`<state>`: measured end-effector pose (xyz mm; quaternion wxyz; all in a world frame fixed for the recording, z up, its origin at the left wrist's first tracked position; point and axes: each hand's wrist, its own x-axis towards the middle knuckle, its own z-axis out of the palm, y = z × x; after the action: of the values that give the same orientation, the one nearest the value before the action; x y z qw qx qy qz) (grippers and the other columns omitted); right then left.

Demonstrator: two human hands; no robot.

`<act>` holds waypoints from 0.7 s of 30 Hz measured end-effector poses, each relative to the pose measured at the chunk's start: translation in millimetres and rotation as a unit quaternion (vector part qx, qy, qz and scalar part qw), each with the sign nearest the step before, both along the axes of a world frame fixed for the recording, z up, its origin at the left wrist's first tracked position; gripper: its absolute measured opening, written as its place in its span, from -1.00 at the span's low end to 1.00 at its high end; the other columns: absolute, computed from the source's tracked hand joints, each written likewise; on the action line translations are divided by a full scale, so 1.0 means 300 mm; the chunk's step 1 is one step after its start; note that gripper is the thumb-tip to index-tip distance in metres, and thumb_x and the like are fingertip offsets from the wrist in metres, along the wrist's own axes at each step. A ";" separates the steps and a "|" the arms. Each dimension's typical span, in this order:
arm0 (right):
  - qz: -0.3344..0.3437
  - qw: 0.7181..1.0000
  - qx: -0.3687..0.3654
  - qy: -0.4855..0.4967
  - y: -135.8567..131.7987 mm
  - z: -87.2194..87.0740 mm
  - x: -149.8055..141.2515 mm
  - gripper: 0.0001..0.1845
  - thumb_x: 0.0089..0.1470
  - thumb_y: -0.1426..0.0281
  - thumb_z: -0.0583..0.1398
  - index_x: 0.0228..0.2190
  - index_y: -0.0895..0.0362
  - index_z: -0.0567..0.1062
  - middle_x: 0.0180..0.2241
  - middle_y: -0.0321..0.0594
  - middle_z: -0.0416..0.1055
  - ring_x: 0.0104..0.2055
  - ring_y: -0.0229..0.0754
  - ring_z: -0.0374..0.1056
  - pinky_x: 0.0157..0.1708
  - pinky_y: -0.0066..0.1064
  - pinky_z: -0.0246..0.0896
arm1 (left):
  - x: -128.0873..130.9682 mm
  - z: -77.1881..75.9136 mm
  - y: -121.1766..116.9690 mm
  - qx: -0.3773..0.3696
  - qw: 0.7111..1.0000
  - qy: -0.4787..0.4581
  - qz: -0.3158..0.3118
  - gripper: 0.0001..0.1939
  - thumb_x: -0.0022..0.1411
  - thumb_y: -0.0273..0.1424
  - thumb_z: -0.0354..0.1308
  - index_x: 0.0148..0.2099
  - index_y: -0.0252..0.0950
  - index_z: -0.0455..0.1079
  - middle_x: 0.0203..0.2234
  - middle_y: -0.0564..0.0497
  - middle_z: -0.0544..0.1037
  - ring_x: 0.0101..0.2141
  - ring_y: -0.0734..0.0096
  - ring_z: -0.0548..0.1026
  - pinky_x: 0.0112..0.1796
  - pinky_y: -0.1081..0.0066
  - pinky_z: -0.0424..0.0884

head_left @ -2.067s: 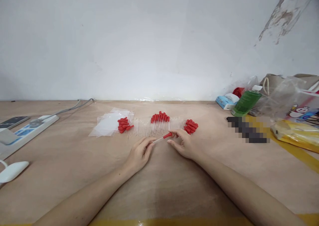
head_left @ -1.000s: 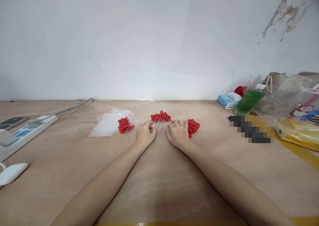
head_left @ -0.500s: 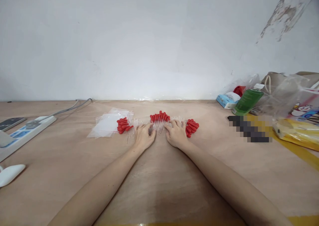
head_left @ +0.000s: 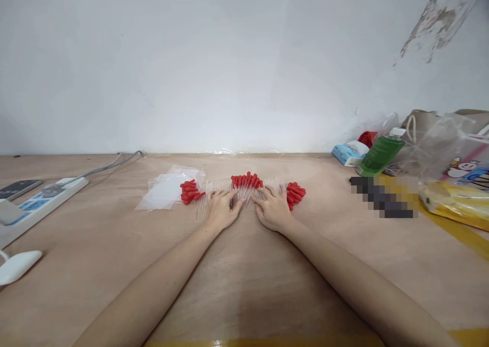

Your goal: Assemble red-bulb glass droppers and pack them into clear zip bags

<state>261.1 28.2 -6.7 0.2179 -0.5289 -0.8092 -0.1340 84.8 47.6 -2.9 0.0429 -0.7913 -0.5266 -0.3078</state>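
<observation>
Flanking the central red-bulbed droppers (head_left: 247, 180) on the surface (head_left: 244, 281), the left hand (head_left: 222, 209) and right hand (head_left: 272, 209) rest apart; any grip cannot be confirmed. Light, even pressure from both sides should keep them orderly.

Left side of table (head_left: 114, 255): white power strip (head_left: 37, 204), grey cable (head_left: 103, 167) running toward wall (head_left: 229, 56); dark phone (head_left: 19, 189) lying flat beside strip; white rounded object (head_left: 21, 268) nearer. Right side: blue tissue box (head_left: 347, 155), green bottle (head_left: 381, 156) with white cap, clear plastic bag (head_left: 431, 143), yellow packet (head_left: 458, 204). Wall pale, surface damaged upper right.
</observation>
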 end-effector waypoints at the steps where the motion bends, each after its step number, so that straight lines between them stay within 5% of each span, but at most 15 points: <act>1: 0.008 1.000 0.003 0.003 -0.007 0.000 0.007 -0.66 0.10 0.33 -0.04 -0.15 0.03 0.43 -0.02 -0.14 0.28 0.07 -0.02 0.02 0.07 0.12 -0.49 | 0.001 0.001 -0.002 -0.001 1.000 0.000 -0.001 -0.70 0.16 -0.20 0.02 -0.11 -0.20 0.40 -0.27 -0.02 0.53 -0.18 0.21 0.37 -0.09 0.15 0.07; 11: 0.062 0.998 -0.006 0.015 -0.023 -0.007 0.069 -0.69 0.10 0.39 -0.01 -0.19 0.04 0.46 -0.04 -0.15 0.30 0.05 -0.10 0.09 0.09 -0.04 -0.28 | 0.002 0.007 0.012 0.002 0.994 0.071 -0.088 -0.53 0.08 -0.09 0.09 0.06 -0.02 0.27 0.07 -0.06 0.20 0.06 0.09 0.10 0.00 0.07 -0.01; 21: 0.116 0.993 -0.011 0.001 -0.040 0.014 0.069 -0.72 0.12 0.32 0.01 -0.19 -0.04 0.46 -0.10 -0.27 0.39 0.08 -0.11 0.09 0.11 0.06 -0.44 | 0.035 0.022 0.037 -0.002 0.984 0.145 -0.106 -0.65 0.19 -0.13 -0.04 0.04 0.12 0.25 0.18 0.03 0.04 0.15 0.01 -0.07 0.05 -0.11 -0.23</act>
<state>281.9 16.1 -2.5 0.2265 -0.4337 -0.8666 -0.0982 95.2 58.7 3.8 0.0850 -0.8790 -0.4285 -0.1913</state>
